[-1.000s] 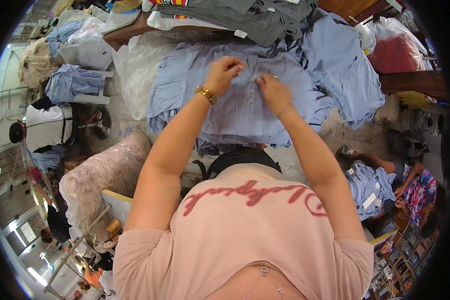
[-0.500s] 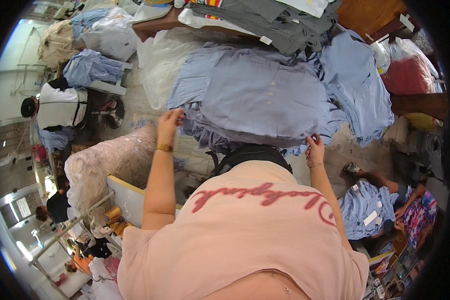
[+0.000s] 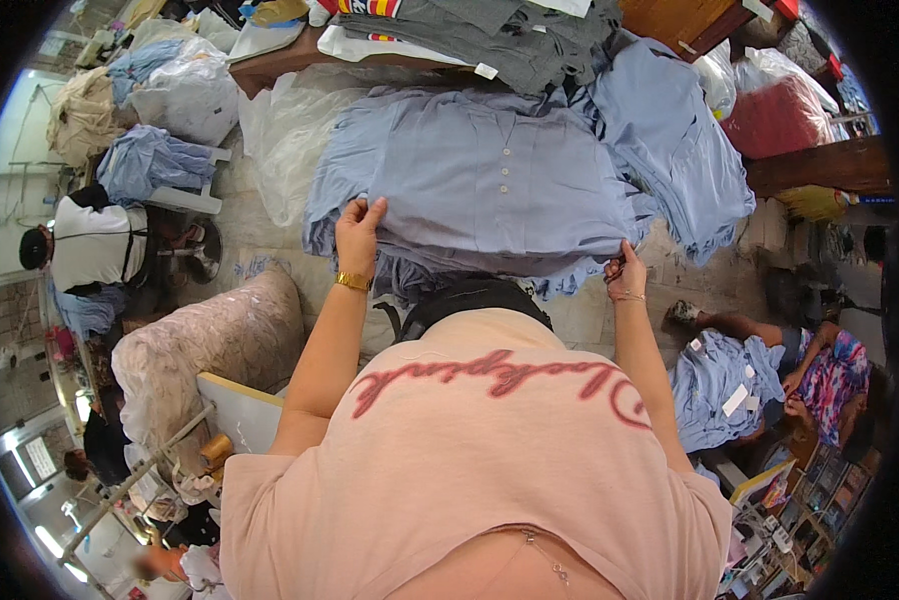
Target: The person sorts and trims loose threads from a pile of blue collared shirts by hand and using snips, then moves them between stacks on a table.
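A light blue shirt (image 3: 460, 185) with a buttoned placket lies spread over a pile of similar garments in front of me. My left hand (image 3: 359, 238) is closed on its near edge, left of the buttons, thumb on top. At the near right corner, my right hand (image 3: 625, 272) pinches the same shirt's edge. A small dark thing with a loop shows in the right hand's fingers; its kind I cannot make out. The fingers under the cloth are partly hidden.
More blue garments (image 3: 675, 150) are heaped to the right. Dark grey clothes (image 3: 530, 45) lie beyond. A big wrapped bundle (image 3: 210, 345) stands at left, near a seated person (image 3: 100, 240). Another person (image 3: 832, 385) sits at right beside blue garments (image 3: 725, 390).
My left hand has moved right, from beside the shirt's left end to a grip on its near edge. My right hand stays at the near right corner. The view has shifted slightly.
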A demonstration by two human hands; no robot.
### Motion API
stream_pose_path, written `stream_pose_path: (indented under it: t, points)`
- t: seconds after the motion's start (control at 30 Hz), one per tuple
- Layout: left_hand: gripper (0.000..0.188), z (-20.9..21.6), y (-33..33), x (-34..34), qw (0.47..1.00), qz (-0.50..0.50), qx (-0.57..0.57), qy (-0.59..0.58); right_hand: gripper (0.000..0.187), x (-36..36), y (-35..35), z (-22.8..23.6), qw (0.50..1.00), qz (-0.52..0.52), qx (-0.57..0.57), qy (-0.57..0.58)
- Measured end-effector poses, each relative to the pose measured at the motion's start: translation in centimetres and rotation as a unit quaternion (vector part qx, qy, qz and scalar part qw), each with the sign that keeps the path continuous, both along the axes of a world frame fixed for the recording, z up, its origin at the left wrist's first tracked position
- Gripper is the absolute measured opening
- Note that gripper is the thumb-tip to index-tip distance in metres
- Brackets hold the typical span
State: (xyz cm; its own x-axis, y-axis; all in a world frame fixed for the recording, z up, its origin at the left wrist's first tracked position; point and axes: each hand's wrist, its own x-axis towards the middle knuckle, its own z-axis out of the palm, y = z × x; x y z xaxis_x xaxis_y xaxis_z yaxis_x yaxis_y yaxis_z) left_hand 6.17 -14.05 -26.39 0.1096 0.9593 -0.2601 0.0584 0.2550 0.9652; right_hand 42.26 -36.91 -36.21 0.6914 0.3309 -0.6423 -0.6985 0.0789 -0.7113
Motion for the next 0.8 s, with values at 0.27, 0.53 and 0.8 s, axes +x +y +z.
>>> stream_pose_path:
  t: [0.27,0.53,0.8]
  points:
    - [0.019,0.0,0.3,-2.5,0.995,-0.049,0.090,0.002,0.020,-1.1,-4.3,2.6,0.992,0.074,-0.066,-0.076]
    - [0.022,1.2,-2.0,-1.5,0.821,-0.081,0.392,0.407,0.019,-4.5,-6.8,-2.7,0.773,0.192,-0.366,-0.481]
    - [0.036,0.9,-3.6,7.3,0.720,-0.388,0.462,0.343,0.021,-11.6,2.7,5.7,0.745,0.377,-0.063,-0.547]
